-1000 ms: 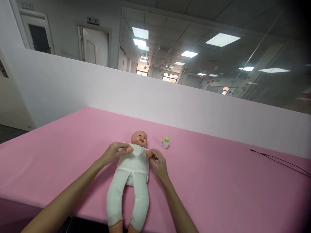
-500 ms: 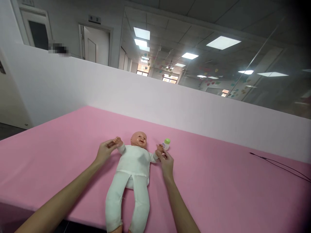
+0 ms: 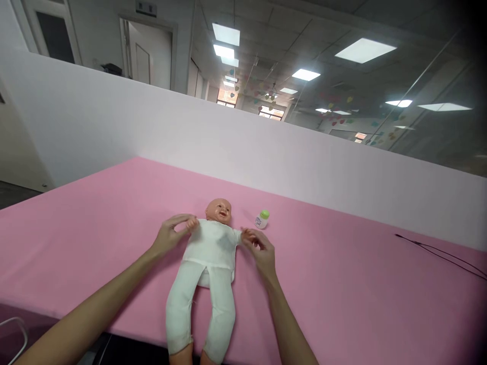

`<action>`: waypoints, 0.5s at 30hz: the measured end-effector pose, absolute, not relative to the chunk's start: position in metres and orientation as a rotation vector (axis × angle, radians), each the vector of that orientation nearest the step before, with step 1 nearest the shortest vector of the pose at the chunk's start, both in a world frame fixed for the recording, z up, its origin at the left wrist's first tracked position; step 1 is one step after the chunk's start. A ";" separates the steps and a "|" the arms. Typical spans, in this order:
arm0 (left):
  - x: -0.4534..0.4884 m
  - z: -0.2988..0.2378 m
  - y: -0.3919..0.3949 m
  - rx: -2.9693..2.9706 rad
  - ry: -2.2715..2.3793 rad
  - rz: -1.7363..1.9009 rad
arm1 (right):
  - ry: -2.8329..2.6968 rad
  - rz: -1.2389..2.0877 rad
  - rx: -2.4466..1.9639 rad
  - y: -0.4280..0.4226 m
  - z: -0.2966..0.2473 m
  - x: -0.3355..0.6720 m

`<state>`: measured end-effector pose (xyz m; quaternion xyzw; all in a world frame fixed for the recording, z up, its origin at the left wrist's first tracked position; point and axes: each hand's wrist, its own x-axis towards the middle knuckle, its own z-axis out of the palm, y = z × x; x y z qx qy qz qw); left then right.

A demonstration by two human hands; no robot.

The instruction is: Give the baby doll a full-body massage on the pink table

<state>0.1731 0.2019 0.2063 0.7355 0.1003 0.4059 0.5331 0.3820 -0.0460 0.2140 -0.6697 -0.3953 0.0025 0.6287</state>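
Note:
A baby doll [image 3: 211,248] in a white cloth top and trousers lies on its back on the pink table [image 3: 342,284], head towards the wall and feet towards me. With thumb and fingers my left hand [image 3: 167,235] pinches the doll's hand on the left, close to its shoulder. On the other side, my right hand [image 3: 263,252] grips the doll's other hand, held out from its body. Just beyond that hand stands a small clear bottle [image 3: 262,220] with a green cap, touched by neither hand.
A thin black cable [image 3: 429,247] lies on the table at the right. Along the back runs a low white wall [image 3: 243,147] with glass above it. A white cord [image 3: 19,327] shows at the lower left edge.
My left hand has moved the doll's hand inward, nearer its shoulder and chest. My right hand has shifted slightly, and the bottle now shows fully. The view has tilted down a little.

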 end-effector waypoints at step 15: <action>0.179 0.196 0.200 1.523 0.404 1.008 | -0.597 -0.004 -1.512 -0.043 0.196 0.385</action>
